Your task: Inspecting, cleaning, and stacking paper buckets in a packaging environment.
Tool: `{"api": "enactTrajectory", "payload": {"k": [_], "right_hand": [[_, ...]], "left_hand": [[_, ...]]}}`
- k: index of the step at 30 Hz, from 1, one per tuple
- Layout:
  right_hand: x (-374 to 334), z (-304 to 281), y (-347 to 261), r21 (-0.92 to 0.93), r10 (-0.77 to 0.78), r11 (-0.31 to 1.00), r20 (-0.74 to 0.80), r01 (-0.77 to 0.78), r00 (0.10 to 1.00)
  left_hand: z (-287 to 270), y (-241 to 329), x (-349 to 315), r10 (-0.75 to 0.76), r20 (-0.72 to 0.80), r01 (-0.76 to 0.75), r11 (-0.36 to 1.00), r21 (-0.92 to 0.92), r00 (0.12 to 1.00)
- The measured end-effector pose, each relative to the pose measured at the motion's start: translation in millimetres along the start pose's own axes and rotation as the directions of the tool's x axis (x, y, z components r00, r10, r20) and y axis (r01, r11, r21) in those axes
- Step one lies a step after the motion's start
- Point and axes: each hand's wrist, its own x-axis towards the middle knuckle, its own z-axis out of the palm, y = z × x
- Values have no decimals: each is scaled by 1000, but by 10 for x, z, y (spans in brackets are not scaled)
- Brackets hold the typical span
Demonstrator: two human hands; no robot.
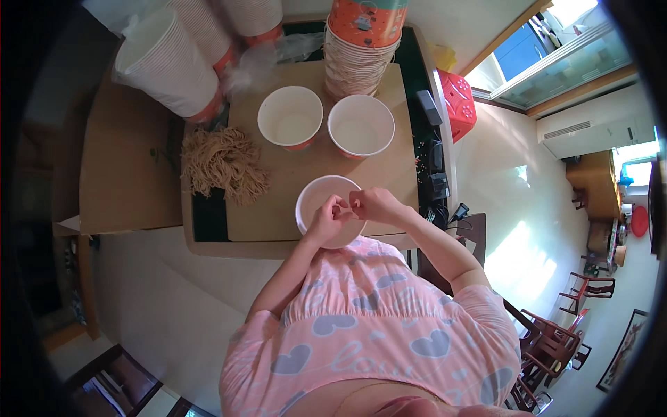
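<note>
A white-lined paper bucket sits mouth up at the table's near edge, right in front of me. Over its opening, my left hand and my right hand meet with thumbs and fingertips pinched together. What lies between the fingertips is too small to make out. Two more paper buckets, one on the left and one on the right, stand just beyond, side by side. A loose heap of tan strings lies to their left.
Behind stands a tall stack of orange-printed buckets with strings hanging round it. White nested buckets lean at the far left beside clear plastic. An open cardboard box adjoins the table. Black adapters line its right edge, near a red stool.
</note>
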Motion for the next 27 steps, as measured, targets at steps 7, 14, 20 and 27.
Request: {"api": "enactTrajectory", "payload": {"k": [7, 14, 20, 27], "right_hand": [[-26, 24, 16, 331, 105, 937, 47, -115, 993], [36, 87, 66, 300, 135, 946, -11, -125, 991], [5, 144, 85, 249, 86, 966, -88, -62, 992], [-55, 187, 136, 346, 95, 937, -148, -39, 984]], "left_hand": [[-113, 13, -98, 136, 150, -168, 959, 230, 979], [-140, 96, -82, 371, 237, -440, 745, 502, 898], [-101, 131, -39, 445, 272, -512, 615, 600, 853], [-7, 91, -27, 366, 203, -415, 722, 553, 908]]}}
